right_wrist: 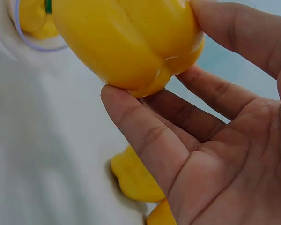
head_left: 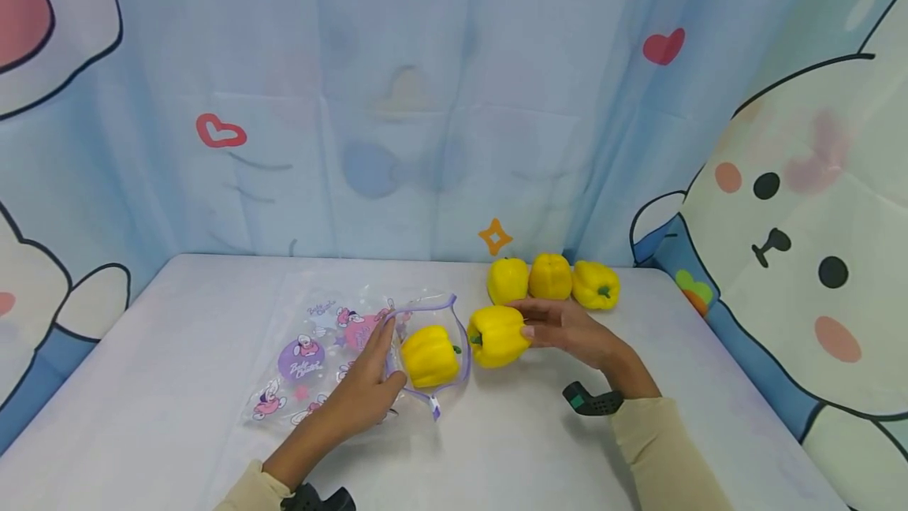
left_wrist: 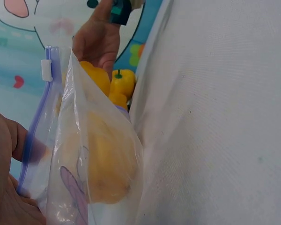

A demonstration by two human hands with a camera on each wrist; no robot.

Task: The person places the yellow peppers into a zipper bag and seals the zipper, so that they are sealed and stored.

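A yellow bell pepper (head_left: 500, 336) is in my right hand (head_left: 567, 331), which grips its blunt end between thumb and fingertips, the green stem facing left. In the right wrist view the thumb lies on one side of this held pepper (right_wrist: 126, 42) and the fingers on the other. My left hand (head_left: 365, 385) holds the clear zip bag (head_left: 301, 369) at its purple-edged mouth, which gapes toward the held pepper. Inside the bag, just past the opening, lies another yellow bell pepper (head_left: 429, 357). The left wrist view shows the bag's white slider (left_wrist: 47, 70) on the purple zip.
Three more yellow bell peppers (head_left: 549, 277) stand in a row at the back right of the white table (head_left: 525, 440). A blue cartoon-print curtain (head_left: 404, 140) hangs behind the table. The bag's printed body spreads flat to the left.
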